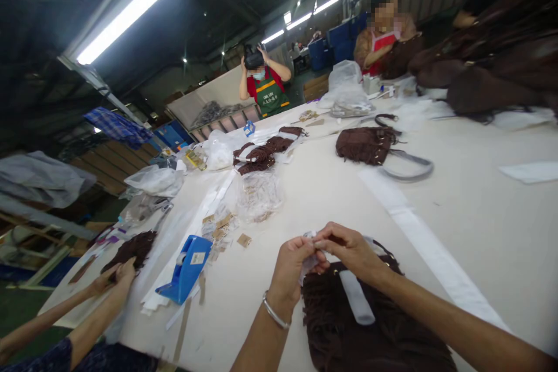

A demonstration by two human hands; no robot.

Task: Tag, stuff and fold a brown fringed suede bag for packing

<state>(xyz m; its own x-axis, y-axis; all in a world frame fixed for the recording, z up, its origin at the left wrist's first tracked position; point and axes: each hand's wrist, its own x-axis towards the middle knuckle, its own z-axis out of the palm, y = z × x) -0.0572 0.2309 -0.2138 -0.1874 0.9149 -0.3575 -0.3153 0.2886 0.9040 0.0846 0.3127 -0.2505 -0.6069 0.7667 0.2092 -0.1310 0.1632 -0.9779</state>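
Observation:
My left hand [296, 258], a silver bangle on its wrist, is closed on a thin, whitish, see-through piece of material [306, 270]. My right hand [349, 249] meets it fingertip to fingertip in a pinch; whatever small part lies between its fingers is hidden. Both hands are above the upper edge of a dark brown fringed handbag [370, 334] lying at the table's near edge. A white strip [356, 297] lies across the bag's front, and a dark strap [386, 253] loops behind my right hand.
A blue tape dispenser [187, 270] stands left, near scattered tan tags [244, 240] and a clear plastic bag [259, 195]. Another person's hands [120, 273] work at far left. More brown bags [366, 144] and a long white strip [410, 221] lie on the table [488, 221].

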